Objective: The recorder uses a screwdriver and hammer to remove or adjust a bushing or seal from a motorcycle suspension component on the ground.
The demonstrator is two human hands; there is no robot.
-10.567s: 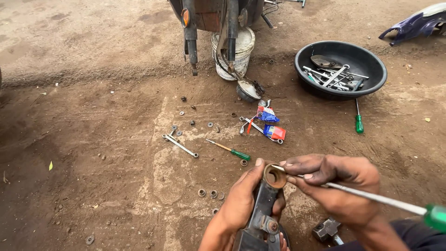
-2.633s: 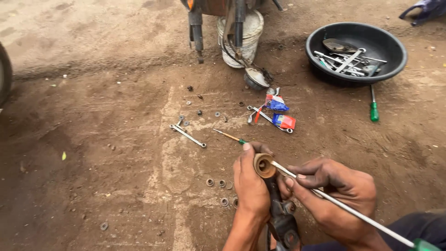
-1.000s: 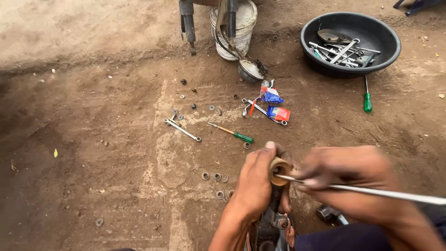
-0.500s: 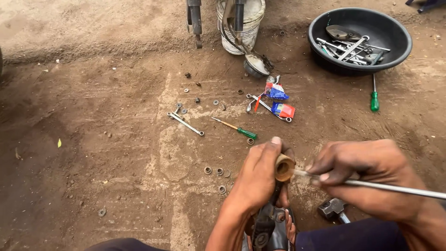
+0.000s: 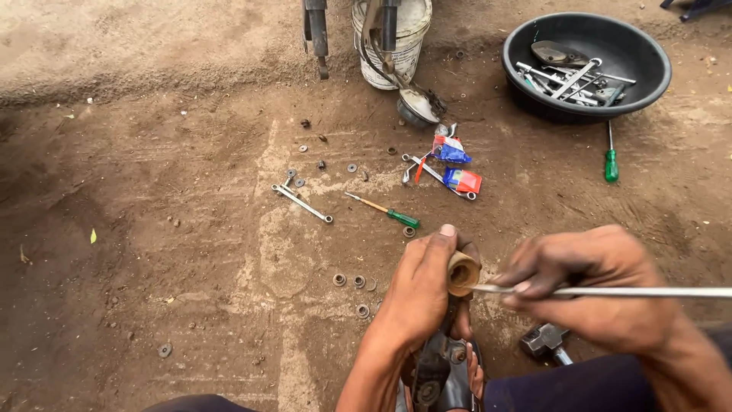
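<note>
The left hand (image 5: 423, 294) is wrapped tight around the top of a dark metal part (image 5: 442, 374) that stands up between the person's knees. The thumb and fingers curl close around a small brown ring (image 5: 463, 272) at the very top of that part. The right hand (image 5: 591, 286) is closed around a long thin metal rod (image 5: 610, 291). The fingertips pinch the rod near its tip, and the tip pokes into the side of the ring.

The rod could slip off the ring and jab the thumb, because the thumb sits right beside the tip. The ring could also pop loose and roll away into the dirt, where lots of little washers (image 5: 351, 282) already lie and would be hard to tell apart. The dark part might tip over if the left hand lets go.

A small hammer (image 5: 545, 341) lies on the ground just under the right hand. Farther out there is a green-handled screwdriver (image 5: 385, 211), a thin wrench (image 5: 303, 203), and some red and blue wrappers (image 5: 455, 164).

A black round bowl (image 5: 648, 91) sits well away at the top right. It is full of wrenches and other metal tools. Another green screwdriver (image 5: 610, 156) lies just outside it. A white bucket (image 5: 408, 46) stands at the top; I cannot see inside it.
</note>
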